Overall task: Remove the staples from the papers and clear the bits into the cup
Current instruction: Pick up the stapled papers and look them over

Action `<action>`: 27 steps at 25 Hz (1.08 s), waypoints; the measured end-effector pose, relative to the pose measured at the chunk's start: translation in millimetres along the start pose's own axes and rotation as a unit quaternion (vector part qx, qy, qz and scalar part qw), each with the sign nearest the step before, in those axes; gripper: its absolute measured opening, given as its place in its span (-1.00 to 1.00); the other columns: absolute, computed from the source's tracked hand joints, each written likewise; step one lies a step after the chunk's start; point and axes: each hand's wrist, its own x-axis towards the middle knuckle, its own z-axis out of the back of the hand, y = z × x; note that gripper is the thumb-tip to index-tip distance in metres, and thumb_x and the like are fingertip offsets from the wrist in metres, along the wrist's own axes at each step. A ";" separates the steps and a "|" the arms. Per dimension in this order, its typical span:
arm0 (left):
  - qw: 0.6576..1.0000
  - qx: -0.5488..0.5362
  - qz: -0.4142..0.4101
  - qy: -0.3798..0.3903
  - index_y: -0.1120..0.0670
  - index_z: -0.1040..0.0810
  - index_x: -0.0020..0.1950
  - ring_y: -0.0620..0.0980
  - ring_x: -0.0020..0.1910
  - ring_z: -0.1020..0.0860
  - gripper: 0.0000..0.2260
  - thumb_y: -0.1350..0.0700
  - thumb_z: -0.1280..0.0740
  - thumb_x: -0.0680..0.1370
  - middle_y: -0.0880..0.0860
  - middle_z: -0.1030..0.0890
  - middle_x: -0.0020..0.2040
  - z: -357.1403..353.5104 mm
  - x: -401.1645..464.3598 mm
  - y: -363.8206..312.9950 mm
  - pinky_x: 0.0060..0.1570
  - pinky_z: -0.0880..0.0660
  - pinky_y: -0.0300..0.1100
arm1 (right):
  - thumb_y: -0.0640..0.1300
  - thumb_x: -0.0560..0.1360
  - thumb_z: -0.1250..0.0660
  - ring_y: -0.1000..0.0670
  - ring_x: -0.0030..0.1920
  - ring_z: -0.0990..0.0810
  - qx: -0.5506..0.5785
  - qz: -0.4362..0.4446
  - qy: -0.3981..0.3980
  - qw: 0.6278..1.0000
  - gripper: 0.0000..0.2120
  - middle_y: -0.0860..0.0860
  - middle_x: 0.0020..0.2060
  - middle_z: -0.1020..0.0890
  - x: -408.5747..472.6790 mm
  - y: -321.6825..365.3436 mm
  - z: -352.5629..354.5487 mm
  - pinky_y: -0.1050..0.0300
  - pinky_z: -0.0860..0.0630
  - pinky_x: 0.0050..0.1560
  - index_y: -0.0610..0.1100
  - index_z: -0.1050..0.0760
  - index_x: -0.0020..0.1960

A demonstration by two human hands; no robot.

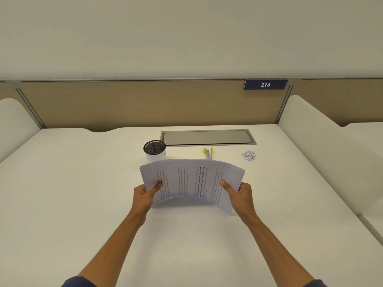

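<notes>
Two hands grip one paper stack (191, 181); one cup (155, 151) behind.

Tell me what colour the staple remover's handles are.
Yellow, on the staple remover; seen in the head view.

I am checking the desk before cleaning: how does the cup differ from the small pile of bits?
The cup stands upright left of the yellow-tipped tool; the pile of bits lies flat to its right. The cup is one solid thing, dark mesh inside and white outside; the pile of bits is loose pale scraps. Both rest on the desk beyond the papers, touched by neither hand.
</notes>
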 end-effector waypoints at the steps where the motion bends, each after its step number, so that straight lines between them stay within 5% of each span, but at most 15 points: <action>1: 1.000 0.000 -0.008 -0.009 0.07 -0.61 0.13 0.14 0.02 -0.59 -0.84 0.16 -0.39 0.56 0.00 -0.67 -0.02 -0.8 0.0 -0.1 0.02 -0.54 0.00 | -0.08 0.48 -0.43 -0.06 -0.25 -0.64 0.002 0.001 0.000 1.000 -0.86 -0.07 -0.22 -0.69 -0.1 0.6 -0.1 0.21 -0.53 -0.32 -0.16 -0.62 -0.12; 6: 1.000 0.016 -0.005 -0.003 0.05 -0.56 0.17 0.15 0.04 -0.56 -0.81 0.17 -0.38 0.56 -0.05 -0.63 -0.02 -9.9 -0.8 2.1 0.00 -0.49 0.00 | -0.07 0.46 -0.44 -0.09 -0.15 -0.67 -0.007 -0.007 0.006 1.000 -0.85 -0.10 -0.11 -0.70 1.1 -4.8 -2.7 0.09 -0.59 -0.20 -0.14 -0.61 -0.04; 8: 0.999 0.023 -0.024 -0.001 0.06 -0.58 0.14 0.13 0.02 -0.58 -0.85 0.17 -0.37 0.57 -0.06 -0.65 -0.03 -8.9 0.2 -0.3 -0.05 -0.51 -0.08 | -0.09 0.46 -0.45 -0.06 -0.14 -0.67 0.002 -0.004 0.008 1.000 -0.86 -0.09 -0.09 -0.70 0.7 -1.7 -1.3 0.19 -0.61 -0.24 -0.11 -0.60 -0.03; 14: 0.979 0.102 -0.171 0.037 0.13 -0.64 -0.16 -0.14 -0.30 -0.52 -0.82 0.02 -0.39 0.47 -0.10 -0.64 -0.27 1.2 7.7 -45.1 -0.26 -0.42 -0.31 | -0.17 0.34 -0.56 0.00 -0.18 -0.69 0.055 0.098 -0.034 0.993 -0.75 -0.07 -0.16 -0.72 23.1 55.7 15.8 0.19 -0.61 -0.14 -0.16 -0.63 -0.01; 16: 0.967 0.132 -0.211 0.057 0.06 -0.57 -0.31 -0.21 -0.41 -0.43 -0.81 0.02 -0.36 0.46 -0.18 -0.55 -0.42 -0.4 8.8 -62.6 -0.36 -0.33 -0.39 | -0.16 0.32 -0.58 0.08 -0.14 -0.69 -0.018 0.164 -0.021 0.986 -0.69 -0.01 -0.14 -0.72 30.9 78.4 22.9 0.29 -0.59 -0.04 -0.14 -0.63 0.04; 21: 0.940 0.210 -0.241 0.118 -0.06 -0.57 -0.31 -0.25 -0.39 -0.50 -0.71 0.22 -0.35 0.58 -0.25 -0.58 -0.42 -11.1 13.0 -92.6 -0.36 -0.36 -0.45 | 0.11 0.31 -0.54 0.20 0.02 -0.62 -0.280 0.235 0.137 0.920 -0.51 0.19 0.04 -0.65 41.0 109.4 15.8 0.26 -0.53 0.02 0.02 -0.59 0.20; 24: 0.920 0.235 -0.270 0.159 0.02 -0.61 -0.31 -0.20 -0.39 -0.47 -0.78 0.08 -0.35 0.54 -0.09 -0.60 -0.35 -20.8 11.6 -112.4 -0.33 -0.38 -0.35 | 0.02 0.41 -0.48 0.18 -0.10 -0.65 -0.272 0.224 0.227 0.908 -0.76 0.17 -0.06 -0.70 44.4 119.5 7.7 0.23 -0.57 -0.13 0.02 -0.65 0.07; 27: 0.910 0.259 -0.268 0.180 -0.03 -0.62 -0.29 -0.18 -0.39 -0.51 -0.83 -0.02 -0.33 0.46 -0.13 -0.62 -0.34 -21.6 13.5 -131.2 -0.36 -0.40 -0.35 | -0.10 0.49 -0.41 0.03 -0.22 -0.70 -0.212 0.189 0.253 0.925 -0.89 0.00 -0.18 -0.73 44.5 121.8 5.1 0.13 -0.58 -0.23 -0.12 -0.67 -0.07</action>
